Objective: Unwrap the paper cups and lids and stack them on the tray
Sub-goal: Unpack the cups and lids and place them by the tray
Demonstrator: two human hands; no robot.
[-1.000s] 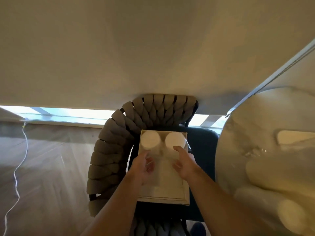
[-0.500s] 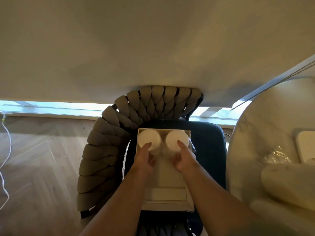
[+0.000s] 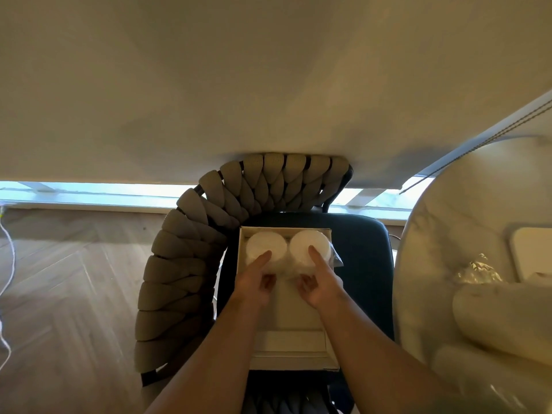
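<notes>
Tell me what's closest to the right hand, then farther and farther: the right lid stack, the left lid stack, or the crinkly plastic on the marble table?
1. Right lid stack, under its finger.
2. Left lid stack, beside it.
3. Crinkly plastic, away on the table.

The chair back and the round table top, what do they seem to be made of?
The chair back looks like thick woven fabric rope, matte grey-beige, shown by its fat braided strands. The table top looks like polished marble or an imitation of it: pale, with grey veins and a soft sheen.
</notes>
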